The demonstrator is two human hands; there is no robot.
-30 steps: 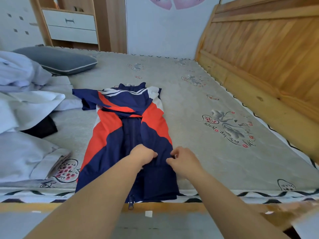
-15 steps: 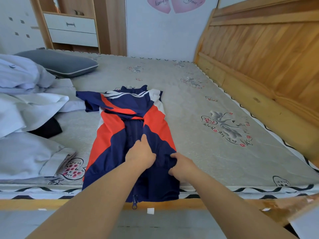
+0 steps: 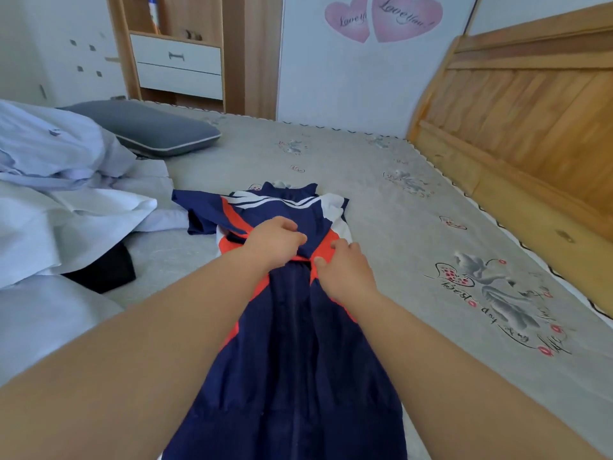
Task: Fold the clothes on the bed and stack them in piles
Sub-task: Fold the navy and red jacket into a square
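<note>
**Bed inventory: one jacket under two hands**

While both forearms reach forward over the bed (image 3: pixel 381 227), the head view lists as follows.

Writing, legible: two pink heart stickers (image 3: pixel 381 19) on the far wall, the right one reading "Love You!", the left one cut short at "Love yo". The bed cover print (image 3: pixel 491 293) at right reads "Best day", upside down from this side, beside a grey bird motif and small red lips; the remaining script is too curled to read.

Storage: one wooden cabinet (image 3: pixel 175 51) against the far wall, two white drawers, both closed, with an open shelf above holding a bottle and small items too blurred to name.

Garments, counted: one navy, orange and white jacket (image 3: pixel 298 343), lying lengthwise mid-bed, collar at the far end, hem nearest the camera. One loose heap of white and pale blue clothes (image 3: pixel 66 200) at left, number of pieces not countable, with one black item (image 3: pixel 106 273) beneath its edge. One grey pillow (image 3: pixel 149 127) beyond the heap.

Hands, two: left hand (image 3: pixel 275 242) curled, bunching jacket fabric at chest level. Right hand (image 3: pixel 345 270) just beside it, thumb and fingers pinching the same fabric fold.

One wooden headboard (image 3: pixel 530 121) at right.
</note>
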